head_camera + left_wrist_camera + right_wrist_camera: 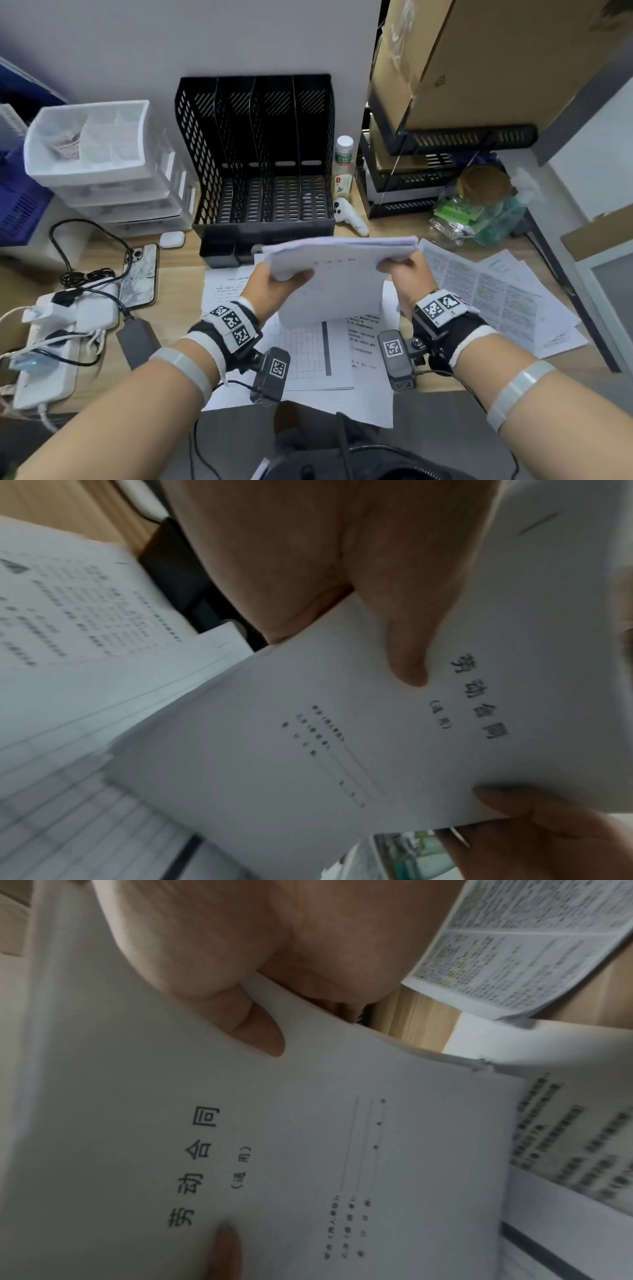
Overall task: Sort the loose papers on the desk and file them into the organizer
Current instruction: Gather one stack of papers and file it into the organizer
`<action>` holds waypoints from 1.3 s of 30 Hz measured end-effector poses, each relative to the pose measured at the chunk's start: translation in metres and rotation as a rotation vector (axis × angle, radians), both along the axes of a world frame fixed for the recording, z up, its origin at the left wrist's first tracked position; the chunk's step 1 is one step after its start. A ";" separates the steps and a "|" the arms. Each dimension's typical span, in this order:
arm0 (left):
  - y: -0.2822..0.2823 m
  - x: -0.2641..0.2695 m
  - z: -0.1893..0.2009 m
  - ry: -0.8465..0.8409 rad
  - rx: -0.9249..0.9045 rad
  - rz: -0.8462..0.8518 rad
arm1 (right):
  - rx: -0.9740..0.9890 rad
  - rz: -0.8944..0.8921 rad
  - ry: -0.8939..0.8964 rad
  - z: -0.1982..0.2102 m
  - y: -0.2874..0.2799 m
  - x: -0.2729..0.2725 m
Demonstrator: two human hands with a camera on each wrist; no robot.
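Both hands hold one white stapled document (339,274) up above the desk. My left hand (277,284) pinches its left edge, thumb on the printed cover page (342,737). My right hand (406,274) pinches its right edge, thumb on the same cover (308,1150). The black mesh organizer (260,154) with four upright slots stands just behind the document against the wall; its slots look empty. More loose papers lie flat on the desk: a grid sheet (308,356) below the hands and densely printed sheets (496,294) to the right.
White plastic drawers (102,164) stand left of the organizer. A phone (140,274), an earbud case (172,239), a power strip with cables (58,329) lie at left. A bottle (343,164), a white controller (349,216), stacked black trays with cardboard boxes (445,144) stand at right.
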State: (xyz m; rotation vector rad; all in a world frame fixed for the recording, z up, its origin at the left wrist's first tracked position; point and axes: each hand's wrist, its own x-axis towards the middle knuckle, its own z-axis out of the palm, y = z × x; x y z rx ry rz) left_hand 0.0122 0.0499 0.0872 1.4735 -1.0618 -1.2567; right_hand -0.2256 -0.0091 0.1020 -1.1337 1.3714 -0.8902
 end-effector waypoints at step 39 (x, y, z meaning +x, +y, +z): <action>-0.014 0.097 0.101 0.038 -0.146 0.818 | -0.223 0.472 0.268 0.060 -0.081 0.141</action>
